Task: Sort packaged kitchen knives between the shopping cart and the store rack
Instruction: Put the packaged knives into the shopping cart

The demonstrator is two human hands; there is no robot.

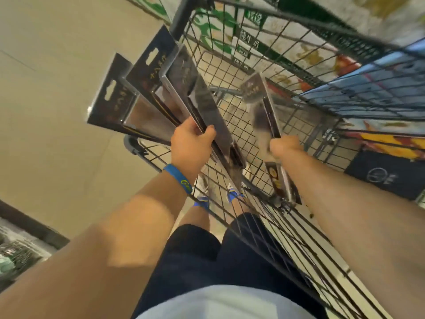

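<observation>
My left hand (190, 146) grips a fanned bunch of three packaged kitchen knives (147, 88), dark cards with hang holes and clear blister fronts, held over the near left corner of the wire shopping cart (287, 38). My right hand (284, 145) is closed on a single packaged knife (264, 116), blurred, which stands upright over the cart's basket. More packaged knives (259, 26) with green and white cards lie in the far end of the cart. A store rack is not clearly in view.
Beige floor tiles (57, 65) spread to the left. Blue packages (368, 88) and red-yellow packaging (391, 143) show through the cart's right side. A dark shelf edge with goods (20, 249) sits at lower left. My legs and shoes are below the cart handle.
</observation>
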